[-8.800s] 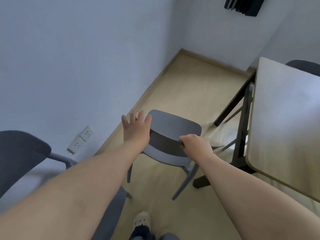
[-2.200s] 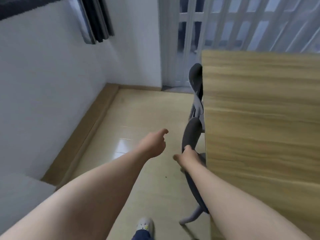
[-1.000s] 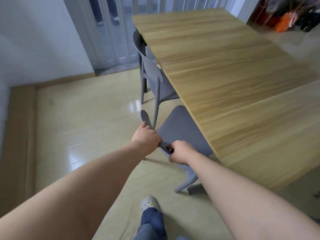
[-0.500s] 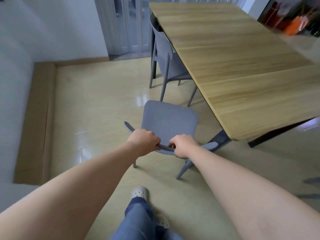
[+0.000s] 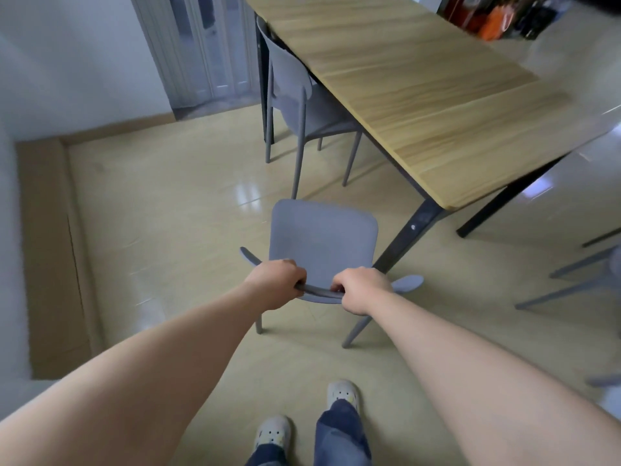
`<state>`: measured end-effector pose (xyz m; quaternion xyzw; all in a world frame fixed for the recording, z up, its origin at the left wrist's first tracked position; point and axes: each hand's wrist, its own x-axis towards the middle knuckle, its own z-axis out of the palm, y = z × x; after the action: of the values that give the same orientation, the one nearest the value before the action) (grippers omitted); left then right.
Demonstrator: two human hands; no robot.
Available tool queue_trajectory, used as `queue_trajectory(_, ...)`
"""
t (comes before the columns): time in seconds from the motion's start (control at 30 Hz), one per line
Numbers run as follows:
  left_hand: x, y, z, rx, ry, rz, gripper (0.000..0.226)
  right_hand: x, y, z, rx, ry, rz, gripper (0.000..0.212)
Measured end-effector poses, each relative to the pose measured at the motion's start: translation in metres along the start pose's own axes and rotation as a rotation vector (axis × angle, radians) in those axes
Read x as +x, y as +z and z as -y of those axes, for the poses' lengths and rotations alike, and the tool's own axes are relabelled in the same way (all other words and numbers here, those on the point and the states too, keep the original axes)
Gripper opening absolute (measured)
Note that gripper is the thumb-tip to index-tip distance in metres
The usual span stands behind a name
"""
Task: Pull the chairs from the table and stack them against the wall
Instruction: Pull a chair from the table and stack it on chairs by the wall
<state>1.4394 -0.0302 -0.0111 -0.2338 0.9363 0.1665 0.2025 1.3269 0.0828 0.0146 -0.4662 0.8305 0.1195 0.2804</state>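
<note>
Since 0.5 s ago: grey chair drawn slightly farther out from the surface. Left hand, right hand: each grip clamped on the backrest's top rail, fingers curled over it. Seat lies just beyond the knuckles, near the surface's corner leg. Far: second chair tucked under the surface.

Single head-worn wide-angle view; faces forward-down from standing height; chair close below; table farther, upper right.
</note>
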Motion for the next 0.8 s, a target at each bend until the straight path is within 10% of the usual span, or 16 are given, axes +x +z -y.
queue_trajectory(0.53,-0.018,0.023,-0.063,0.077,0.215,-0.053,0.026,-0.048,0.047,-0.039,0.259,0.565,-0.183,0.033)
queue_trajectory(0.8,-0.009,0.036,-0.156,0.019,0.219,0.092,0.026,-0.101,0.053,-0.073,1.076,0.909,-0.498,0.04)
